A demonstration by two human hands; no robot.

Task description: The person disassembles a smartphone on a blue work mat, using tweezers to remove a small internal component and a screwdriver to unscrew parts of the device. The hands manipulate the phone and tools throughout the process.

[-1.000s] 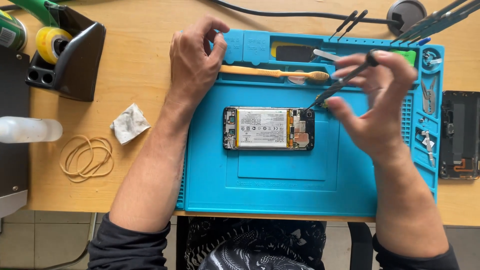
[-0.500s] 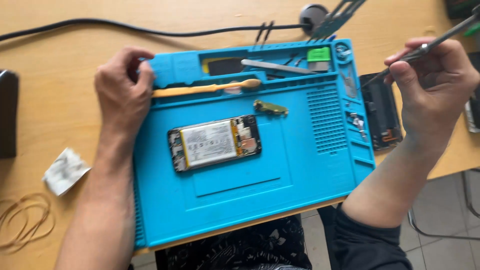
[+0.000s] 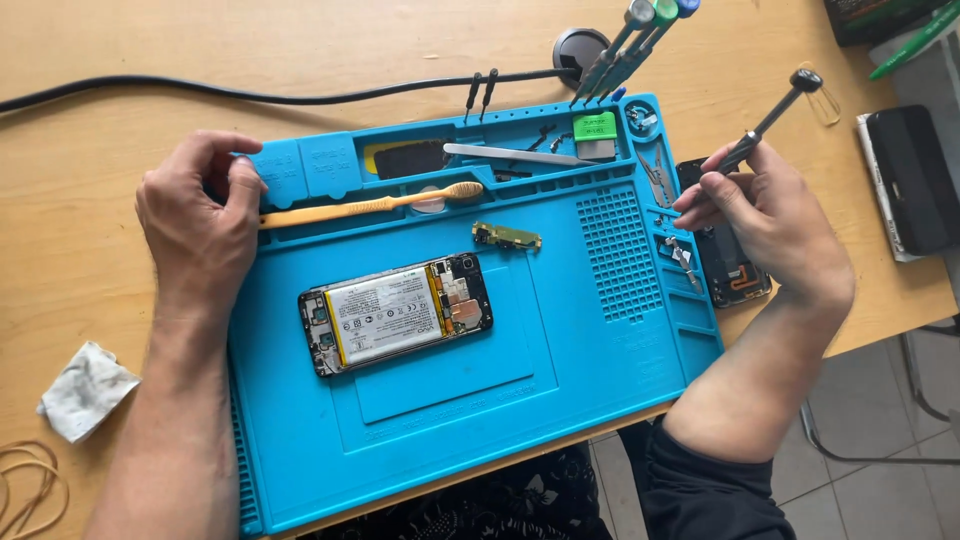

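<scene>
Since half a second ago the right hand (image 3: 770,215) has drawn inward from the desk's far right edge, and its screwdriver (image 3: 765,128) now points its tip down by the mat's (image 3: 500,440) right rim; the view has also levelled, so the mat sits squarer. The left hand (image 3: 195,215) stays at the mat's top-left corner, fingers (image 3: 240,185) loosely curled against the raised edge and holding nothing that I can see. The right fingers (image 3: 705,195) pinch the screwdriver shaft like a pen.

The opened phone (image 3: 397,313), battery and boards bare, lies on the mat between the hands, well apart from both. A small gold-and-green board (image 3: 507,236) rests loose just beyond it.

Risk, as I judge it: the driver tip hovers over the side compartments, and a slip there could flick small parts off the mat onto the desk (image 3: 90,90). The loose board could also be swept away by a wrist.

Compartments: the top tray holds a yellow toothbrush (image 3: 370,206), a dark pad (image 3: 410,158), a metal spudger (image 3: 515,155) and a green block (image 3: 595,127). The right-hand strip, just left of the right fingers, holds tweezers (image 3: 655,175) and small metal bits (image 3: 683,258); too small to tell more.
</scene>
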